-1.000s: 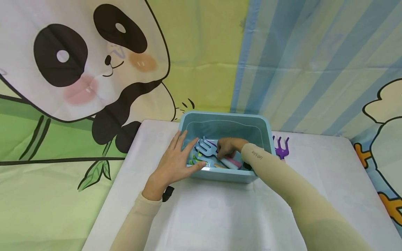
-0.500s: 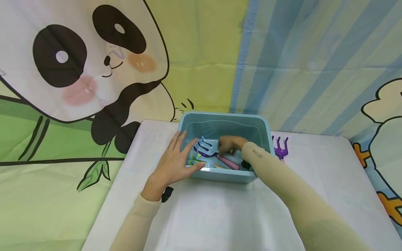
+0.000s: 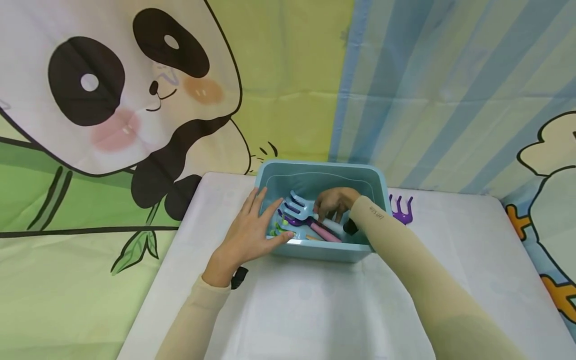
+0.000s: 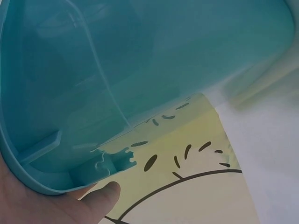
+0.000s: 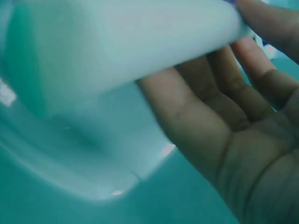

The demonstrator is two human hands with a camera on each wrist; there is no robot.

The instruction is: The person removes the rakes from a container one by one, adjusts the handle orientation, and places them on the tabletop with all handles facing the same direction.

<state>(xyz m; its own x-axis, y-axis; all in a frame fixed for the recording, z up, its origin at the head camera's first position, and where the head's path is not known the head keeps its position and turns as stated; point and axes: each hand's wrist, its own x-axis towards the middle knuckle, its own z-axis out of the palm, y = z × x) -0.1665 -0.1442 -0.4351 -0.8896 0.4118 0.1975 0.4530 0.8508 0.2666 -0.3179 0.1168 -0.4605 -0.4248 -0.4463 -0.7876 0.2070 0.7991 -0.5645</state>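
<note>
A light-blue bin stands on the table, with several toy garden tools inside. My right hand reaches into it and pinches the pale handle of a light-blue hand rake between thumb and fingers. Below that rake lies a purple rake with a pink handle. Green prongs show at the bin's left front, partly hidden by my left hand. That hand rests on the bin's left rim, fingers spread and straight in the head view.
A purple rake head lies on the white table just right of the bin. Behind the table hangs a cloth printed with a panda. The bin's back wall stands close to this cloth.
The light-blue rake has shifted with my right hand, slightly up and right, and its handle has swung away from the pink one. The purple rake beneath shows more. My left hand stays put.
</note>
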